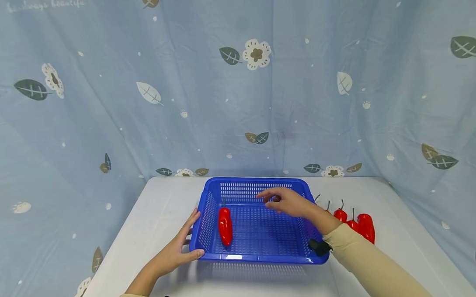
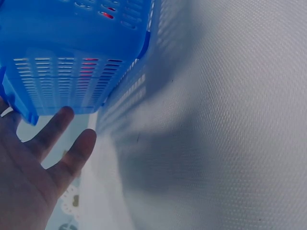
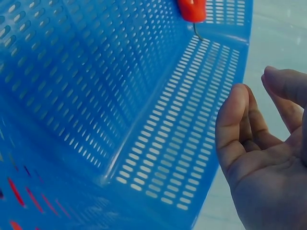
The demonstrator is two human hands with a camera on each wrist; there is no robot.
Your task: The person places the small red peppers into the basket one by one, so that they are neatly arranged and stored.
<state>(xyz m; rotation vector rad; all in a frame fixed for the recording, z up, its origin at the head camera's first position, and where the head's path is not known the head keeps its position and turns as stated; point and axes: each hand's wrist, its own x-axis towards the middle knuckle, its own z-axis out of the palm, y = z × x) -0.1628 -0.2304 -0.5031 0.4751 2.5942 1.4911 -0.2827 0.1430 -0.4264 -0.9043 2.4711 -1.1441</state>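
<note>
A blue perforated plastic basket [image 1: 259,258] stands on the white table. Inside, near its left wall, lies one red chili pepper [image 1: 225,226] with its stem toward the back. My left hand [image 1: 173,253] is at the basket's left side, fingers spread along the outer wall and thumb at the front left corner of the rim. The left wrist view shows those fingers fairly straight. Over the back right part of the basket hovers my right hand [image 1: 289,203], its fingers loosely bent and nothing between them in the right wrist view [image 3: 268,143].
Several red peppers [image 1: 366,227] lie on the table right of the basket, partly hidden behind the right forearm. The white table [image 1: 165,198] backs onto a blue curtain [image 1: 208,99] printed with leaves and flowers. A black wrist-worn device [image 1: 319,247] sits under the right sleeve.
</note>
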